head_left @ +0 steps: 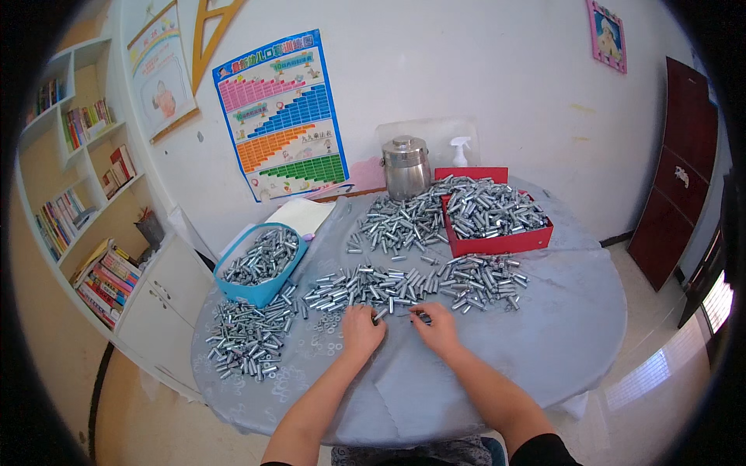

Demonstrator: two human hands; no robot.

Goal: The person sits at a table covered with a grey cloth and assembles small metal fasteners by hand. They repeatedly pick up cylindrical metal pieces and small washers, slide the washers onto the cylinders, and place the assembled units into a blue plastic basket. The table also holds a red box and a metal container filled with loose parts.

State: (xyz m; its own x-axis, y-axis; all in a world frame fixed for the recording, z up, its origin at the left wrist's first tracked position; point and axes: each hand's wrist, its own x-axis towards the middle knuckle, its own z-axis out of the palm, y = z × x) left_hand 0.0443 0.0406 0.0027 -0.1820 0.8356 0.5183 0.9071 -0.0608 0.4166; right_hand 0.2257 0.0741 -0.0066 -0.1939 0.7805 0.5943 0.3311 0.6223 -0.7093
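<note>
My left hand (363,332) is closed, thumb and fingertips around a silver metal sleeve (380,315) that points toward my other hand. Just to its right, my right hand (437,328) pinches a small dark metal piece, mostly hidden by the fingers, so its kind is unclear. The two hands are a short gap apart, low over the grey-covered table (466,380). Beyond them lies a loose heap of silver metal sleeves (373,286). Left of my left hand, flat washers (329,323) are scattered on the cloth.
A blue basket (260,293) of metal pieces stands left, with a pile of threaded-looking metal pieces (247,338) before it. At the back right, a red box (501,245) overflows with sleeves. Behind stand a steel pot (406,167) and a white spray bottle (460,151).
</note>
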